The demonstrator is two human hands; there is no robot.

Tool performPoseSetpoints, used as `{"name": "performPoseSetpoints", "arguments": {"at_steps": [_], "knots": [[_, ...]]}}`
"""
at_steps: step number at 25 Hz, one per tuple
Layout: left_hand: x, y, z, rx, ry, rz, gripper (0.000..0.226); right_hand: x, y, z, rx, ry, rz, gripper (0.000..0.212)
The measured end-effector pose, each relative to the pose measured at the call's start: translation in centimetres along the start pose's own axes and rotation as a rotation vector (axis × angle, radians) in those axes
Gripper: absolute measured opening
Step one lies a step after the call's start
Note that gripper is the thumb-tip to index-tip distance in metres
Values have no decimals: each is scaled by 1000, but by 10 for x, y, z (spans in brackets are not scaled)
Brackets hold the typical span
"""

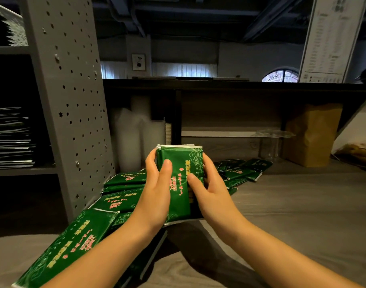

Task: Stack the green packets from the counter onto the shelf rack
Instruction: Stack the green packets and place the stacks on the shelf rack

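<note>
A bundle of green packets (179, 175) with pink print stands upright above the counter, held between both hands. My left hand (157, 190) grips its left edge, thumb across the front. My right hand (207, 188) grips the right edge, thumb on the front too. More green packets (124, 183) lie spread on the counter at the lower left, and another loose group (242, 171) lies behind my right hand. The grey perforated shelf rack (74, 100) rises at the left, with a stack of packets (11, 138) on one of its shelves.
The grey wood-grain counter (292, 215) stretches to the right. At the back stand a brown paper bag (313, 134), clear plastic cups (271, 142) and white plastic bags (134, 134) under a dark ledge. A printed sheet (331, 38) hangs at the upper right.
</note>
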State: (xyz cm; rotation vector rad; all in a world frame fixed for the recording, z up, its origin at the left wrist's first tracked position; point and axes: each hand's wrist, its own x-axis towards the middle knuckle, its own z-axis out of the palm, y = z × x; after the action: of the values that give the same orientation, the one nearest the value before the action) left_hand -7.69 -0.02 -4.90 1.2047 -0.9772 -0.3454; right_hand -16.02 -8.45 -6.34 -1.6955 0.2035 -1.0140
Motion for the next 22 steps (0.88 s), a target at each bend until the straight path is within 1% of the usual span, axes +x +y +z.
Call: {"name": "performPoseSetpoints", "arguments": {"at_steps": [4,7,9,11,13,14,16,18,20,22], "knots": [[2,-7,-1,106,-53,44,53,-4,3,2,15,-65,44,54],[4,-12,-5,144,-42,64,56,0,3,-1,26,-92,102,52],[8,-10,-9,140,1,81,56,5,3,-8,-15,-70,117,48],[12,-6,-13,123,64,112,54,12,4,-18,-175,-17,86,45],[17,-4,-20,114,137,125,52,21,7,-28,-402,-4,45,43],[20,-4,-25,120,175,129,52,27,9,-32,-507,-22,31,43],[27,-5,-36,157,242,156,59,44,15,-37,-730,-103,26,42],[33,-7,-45,185,286,177,64,65,23,-37,-947,-196,68,43],[36,-8,-50,192,315,184,65,83,34,-32,-1055,-265,140,45],[36,-11,-53,216,337,191,65,100,47,-21,-1081,-303,176,46]]}}
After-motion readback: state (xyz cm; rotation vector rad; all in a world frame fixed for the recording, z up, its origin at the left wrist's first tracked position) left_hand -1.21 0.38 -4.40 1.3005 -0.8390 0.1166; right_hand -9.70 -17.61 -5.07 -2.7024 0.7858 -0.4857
